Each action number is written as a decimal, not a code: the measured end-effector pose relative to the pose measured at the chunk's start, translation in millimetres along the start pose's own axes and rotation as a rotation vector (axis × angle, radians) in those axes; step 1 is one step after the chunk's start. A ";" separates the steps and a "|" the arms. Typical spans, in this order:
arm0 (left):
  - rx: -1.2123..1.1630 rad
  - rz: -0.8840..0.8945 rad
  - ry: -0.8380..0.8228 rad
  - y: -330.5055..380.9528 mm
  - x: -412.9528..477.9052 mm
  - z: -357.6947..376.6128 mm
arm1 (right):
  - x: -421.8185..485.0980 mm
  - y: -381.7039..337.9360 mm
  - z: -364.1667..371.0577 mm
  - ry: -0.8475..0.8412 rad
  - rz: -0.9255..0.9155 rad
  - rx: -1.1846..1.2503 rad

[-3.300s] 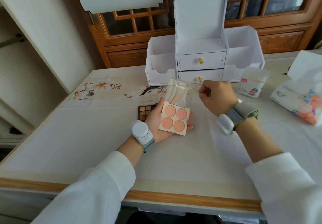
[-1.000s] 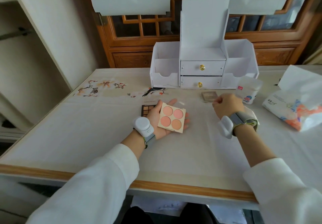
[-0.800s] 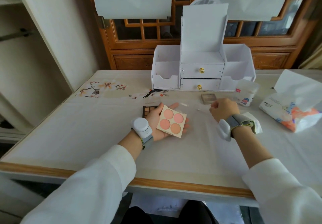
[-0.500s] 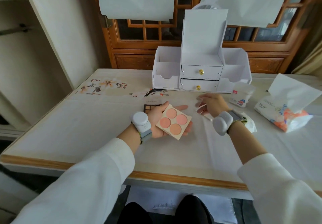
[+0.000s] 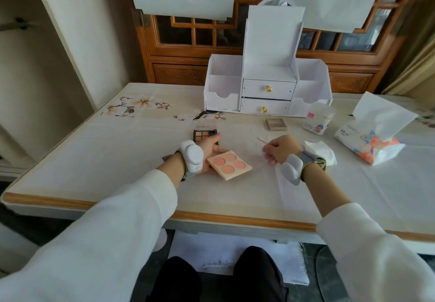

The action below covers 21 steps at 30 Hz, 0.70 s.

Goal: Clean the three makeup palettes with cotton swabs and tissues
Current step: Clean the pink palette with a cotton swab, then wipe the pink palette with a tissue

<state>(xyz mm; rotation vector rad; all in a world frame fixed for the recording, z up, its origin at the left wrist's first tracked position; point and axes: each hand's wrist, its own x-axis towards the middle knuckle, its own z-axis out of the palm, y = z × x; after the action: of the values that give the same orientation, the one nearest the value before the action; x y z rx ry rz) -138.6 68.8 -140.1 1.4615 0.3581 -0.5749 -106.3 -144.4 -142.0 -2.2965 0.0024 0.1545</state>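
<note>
My left hand (image 5: 209, 151) grips a square blush palette (image 5: 229, 165) with four peach pans, tilted just above the table. Behind that hand lies a dark eyeshadow palette (image 5: 204, 134), partly hidden by it. A small grey-brown palette (image 5: 276, 124) sits further back. To the right of the blush palette, my right hand (image 5: 280, 148) has its fingers curled and seems to pinch a thin cotton swab that is mostly hidden. Another cotton swab (image 5: 260, 139) lies on the table just beyond it.
A white drawer organizer (image 5: 268, 90) stands at the back of the table (image 5: 117, 160). A cotton swab container (image 5: 319, 120), a tissue pack (image 5: 369, 144) and a used tissue (image 5: 320, 151) lie at the right. The wooden table edge runs near my lap.
My right hand set its swab down, reached left to the swabs on the table, then drew back with fingers curled. My left hand lowered and tilted the blush palette.
</note>
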 end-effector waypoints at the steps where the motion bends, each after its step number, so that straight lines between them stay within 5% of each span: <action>1: 0.027 0.020 0.033 1.1 0.3 1.0 | -1.8 0.9 -1.0 0.002 0.025 -0.022; 12: 0.408 0.264 0.278 6.7 -4.8 19.9 | -18.6 0.7 -11.2 0.054 0.067 -0.247; 18: 0.449 0.241 0.328 10.6 -9.2 25.9 | -22.3 17.2 -37.3 0.476 0.071 -0.231; 21: 0.476 0.222 0.324 11.4 -12.6 26.4 | -18.3 34.7 -50.3 0.555 0.234 -0.283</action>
<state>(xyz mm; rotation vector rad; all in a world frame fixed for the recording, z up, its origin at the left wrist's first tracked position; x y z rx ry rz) -145.4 44.7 -121.3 2.0333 0.3166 -0.2474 -120.7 -205.9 -132.6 -2.5422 0.5665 -0.3890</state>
